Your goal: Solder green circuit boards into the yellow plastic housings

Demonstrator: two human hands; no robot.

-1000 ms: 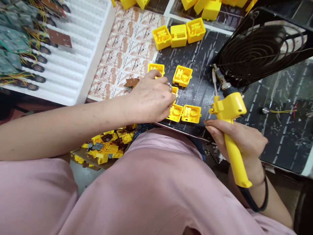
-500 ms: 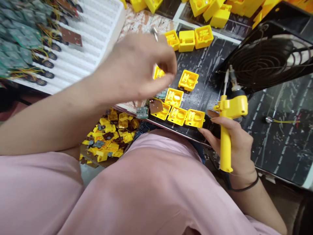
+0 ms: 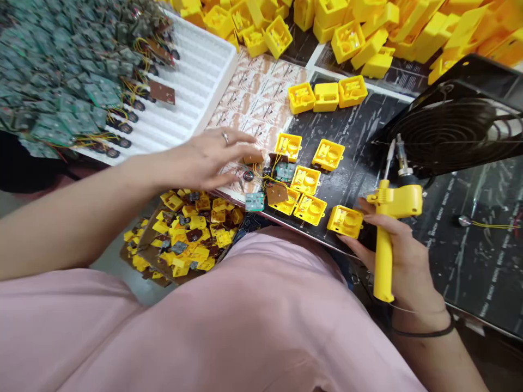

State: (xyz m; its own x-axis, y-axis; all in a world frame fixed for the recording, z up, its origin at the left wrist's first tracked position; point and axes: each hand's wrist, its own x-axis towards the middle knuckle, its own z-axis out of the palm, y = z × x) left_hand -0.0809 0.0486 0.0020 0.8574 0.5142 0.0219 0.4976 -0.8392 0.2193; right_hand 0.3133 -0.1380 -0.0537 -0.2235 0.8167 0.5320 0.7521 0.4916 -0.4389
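Note:
My right hand (image 3: 402, 256) is closed around a yellow soldering gun (image 3: 384, 245), its tip pointing away toward the fan. Thumb and fingertips of that same hand also reach a yellow plastic case (image 3: 345, 221) at the table's front edge. Fingers spread, my left hand (image 3: 216, 160) hovers or rests beside a small brown circuit board (image 3: 252, 158); contact is unclear. Next to it lie a green circuit board (image 3: 255, 201), another brown board (image 3: 277, 193) and thin yellow wires. Several open yellow cases (image 3: 309, 209) stand around them, one partly under the brown board.
A white ridged foam tray (image 3: 200, 76) with piled green boards (image 3: 53, 71) stands at left. Yellow cases are heaped (image 3: 408, 32) at the back. A black fan (image 3: 445, 120) stands at right. Below the edge sits a cardboard box (image 3: 153, 237) of yellow parts.
My left hand has come down toward the boards and its fingers have opened out. The case by my right hand now stands apart from its row, to the right. The view has shifted slightly.

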